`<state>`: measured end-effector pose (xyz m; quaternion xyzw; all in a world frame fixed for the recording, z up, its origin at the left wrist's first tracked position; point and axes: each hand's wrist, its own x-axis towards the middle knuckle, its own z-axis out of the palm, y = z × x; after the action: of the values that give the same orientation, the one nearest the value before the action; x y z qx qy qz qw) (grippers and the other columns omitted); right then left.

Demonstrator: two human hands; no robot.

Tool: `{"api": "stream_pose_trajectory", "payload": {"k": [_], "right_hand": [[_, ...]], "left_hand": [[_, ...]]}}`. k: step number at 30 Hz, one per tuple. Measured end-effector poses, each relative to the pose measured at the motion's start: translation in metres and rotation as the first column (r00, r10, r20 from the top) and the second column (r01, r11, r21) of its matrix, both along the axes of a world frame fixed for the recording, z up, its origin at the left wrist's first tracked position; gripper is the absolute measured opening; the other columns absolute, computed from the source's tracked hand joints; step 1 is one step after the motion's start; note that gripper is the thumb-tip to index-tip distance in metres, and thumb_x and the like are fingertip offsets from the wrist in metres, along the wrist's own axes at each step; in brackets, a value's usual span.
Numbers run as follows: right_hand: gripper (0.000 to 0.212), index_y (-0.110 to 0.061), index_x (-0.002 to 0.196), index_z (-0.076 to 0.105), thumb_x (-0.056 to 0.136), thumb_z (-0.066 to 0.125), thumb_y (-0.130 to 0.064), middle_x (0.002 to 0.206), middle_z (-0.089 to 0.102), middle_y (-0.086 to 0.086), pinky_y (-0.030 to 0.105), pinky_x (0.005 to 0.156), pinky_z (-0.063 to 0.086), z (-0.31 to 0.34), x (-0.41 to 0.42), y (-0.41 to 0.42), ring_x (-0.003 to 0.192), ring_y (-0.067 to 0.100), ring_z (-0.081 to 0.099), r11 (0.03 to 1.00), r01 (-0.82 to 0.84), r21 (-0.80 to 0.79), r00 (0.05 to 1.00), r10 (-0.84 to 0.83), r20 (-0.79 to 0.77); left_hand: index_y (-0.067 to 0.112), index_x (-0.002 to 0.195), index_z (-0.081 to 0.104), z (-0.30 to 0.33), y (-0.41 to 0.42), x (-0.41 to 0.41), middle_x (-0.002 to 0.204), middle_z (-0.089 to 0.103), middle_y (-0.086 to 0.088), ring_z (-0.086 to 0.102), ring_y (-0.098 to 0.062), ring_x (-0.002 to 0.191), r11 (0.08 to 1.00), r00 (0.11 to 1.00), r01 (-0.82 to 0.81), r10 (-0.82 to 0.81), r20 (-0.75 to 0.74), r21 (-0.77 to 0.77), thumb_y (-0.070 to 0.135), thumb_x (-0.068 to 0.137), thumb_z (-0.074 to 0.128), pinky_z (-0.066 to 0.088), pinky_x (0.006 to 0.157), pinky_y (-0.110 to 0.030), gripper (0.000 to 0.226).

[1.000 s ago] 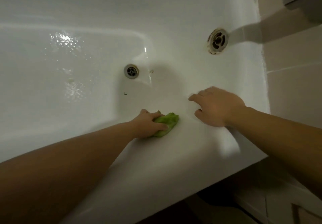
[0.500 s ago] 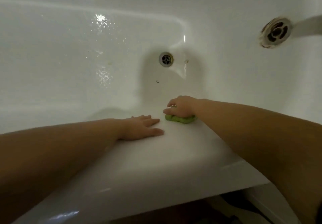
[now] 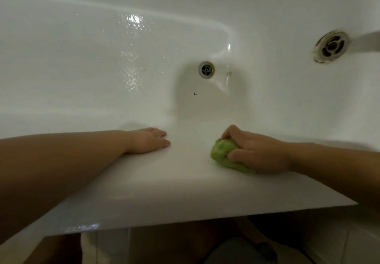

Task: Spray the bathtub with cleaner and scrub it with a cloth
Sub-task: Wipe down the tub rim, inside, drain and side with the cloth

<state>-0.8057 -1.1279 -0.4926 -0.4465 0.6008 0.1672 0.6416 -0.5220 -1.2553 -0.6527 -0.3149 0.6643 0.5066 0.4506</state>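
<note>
Near rim of bathtub (image 3: 185, 194): left hand (image 3: 149, 140) flat at left, right hand (image 3: 257, 152) with green cloth (image 3: 223, 154) at right; bare rim strip between them, passable. Far of the hands, basin floor open around drain (image 3: 206, 69). Overflow fitting (image 3: 331, 46) sits on the far right wall.

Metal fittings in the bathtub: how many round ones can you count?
2. The drain sits in the tub floor, centre; the overflow cover is on the end wall, upper right. Others may lie outside the view.
</note>
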Motion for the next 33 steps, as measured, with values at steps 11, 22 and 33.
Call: {"api": "stream_pose_trajectory", "payload": {"k": [11,22,33], "right_hand": [[0.056,-0.020,0.139,0.059,0.096,0.060,-0.056,0.141,0.060,0.007,0.033,0.102,0.038,-0.175,0.020,-0.034,0.127,0.028,0.053,0.995,-0.001,-0.097,0.944,-0.031,-0.328],[0.052,-0.059,0.143,0.044,0.093,0.059,-0.061,0.134,0.057,-0.019,0.023,0.105,0.038,-0.049,0.056,-0.024,0.121,0.003,0.052,0.992,0.000,-0.130,0.983,0.024,0.184],[0.064,-0.030,0.149,0.040,0.097,0.047,-0.066,0.139,0.047,0.012,0.047,0.107,0.042,-0.203,0.097,-0.065,0.124,0.035,0.053,0.997,-0.055,-0.045,0.962,0.041,-0.268]], "left_hand": [[0.037,0.153,0.042,0.003,-0.011,0.021,0.166,0.029,-0.003,0.024,-0.020,0.154,0.995,0.995,-0.096,0.095,-0.027,-0.018,0.063,0.097,0.054,0.017,0.124,-0.034,0.064],[0.040,0.156,0.035,0.023,-0.036,0.071,0.169,0.023,0.000,0.016,-0.016,0.157,0.999,0.999,-0.044,0.044,0.030,-0.007,0.083,0.073,0.036,0.011,0.128,-0.036,0.093],[0.036,0.155,0.039,0.006,-0.052,0.106,0.167,0.027,0.000,0.023,-0.021,0.154,0.993,0.996,-0.069,0.073,0.043,-0.093,0.070,0.092,0.049,0.017,0.124,-0.034,0.073]]}}
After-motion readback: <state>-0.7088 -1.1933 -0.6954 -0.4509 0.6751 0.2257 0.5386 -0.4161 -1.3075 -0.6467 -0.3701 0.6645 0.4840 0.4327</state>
